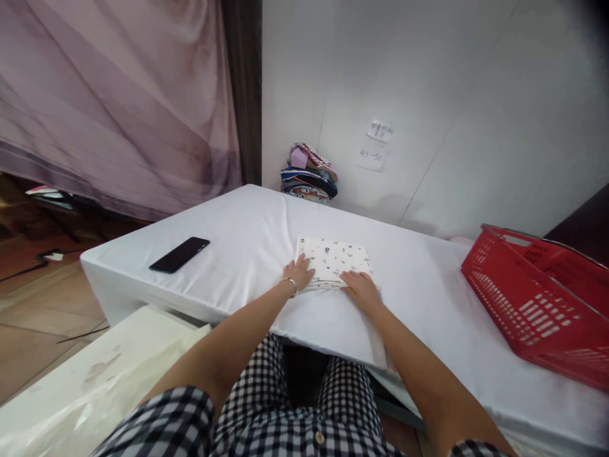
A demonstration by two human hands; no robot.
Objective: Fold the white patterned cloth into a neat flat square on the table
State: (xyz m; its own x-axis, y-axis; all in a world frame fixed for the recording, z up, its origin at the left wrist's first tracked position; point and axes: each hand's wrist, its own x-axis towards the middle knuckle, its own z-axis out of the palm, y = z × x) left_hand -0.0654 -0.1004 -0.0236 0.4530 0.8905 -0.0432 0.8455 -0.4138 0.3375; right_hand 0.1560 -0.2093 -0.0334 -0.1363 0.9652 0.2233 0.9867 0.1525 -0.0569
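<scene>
A folded white cloth with a small dark print [335, 257] lies flat on the white-covered table, its layered folded edge toward me. My left hand [299, 274] rests on its near left corner, fingers stretched out over the fabric. On the near right corner lies my right hand [360, 289], its fingers laid flat on the top layer. The thumb of the right hand is partly hidden at the cloth's edge. Neither hand is closed round the fabric.
A black phone [179, 254] lies on the table [238, 222] at the left. A red plastic basket [533, 298] stands at the right. Against the wall sits a stack of folded clothes [309, 174]. Below the table's left edge is a white surface [128, 349] with plastic wrap.
</scene>
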